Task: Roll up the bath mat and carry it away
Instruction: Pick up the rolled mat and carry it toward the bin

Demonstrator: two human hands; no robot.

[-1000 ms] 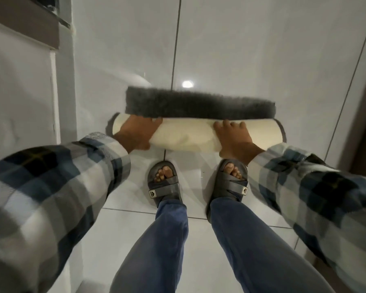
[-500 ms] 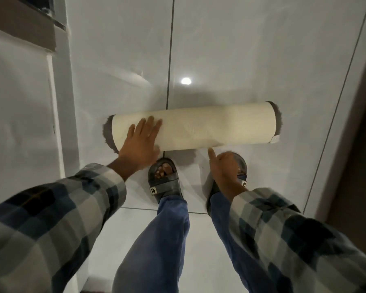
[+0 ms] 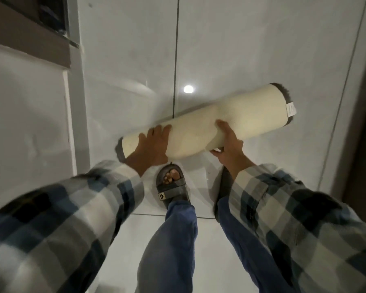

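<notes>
The bath mat is a tight roll, cream backing outward, with dark grey pile showing at both ends and a small white label at its right end. It lies slanted, right end higher and farther from me. My left hand wraps over the roll near its left end. My right hand grips the roll from below near its middle, fingers curled over the front. The roll's underside is hidden, so I cannot tell whether its left end touches the floor.
Glossy white floor tiles with dark grout lines reflect a ceiling light. A white wall and a dark ledge stand at the left. A dark door frame runs down the right. My sandalled left foot stands just below the roll.
The mat went from partly rolled to fully rolled. My right hand then took hold of it from below, and the right end has risen, tilting the roll.
</notes>
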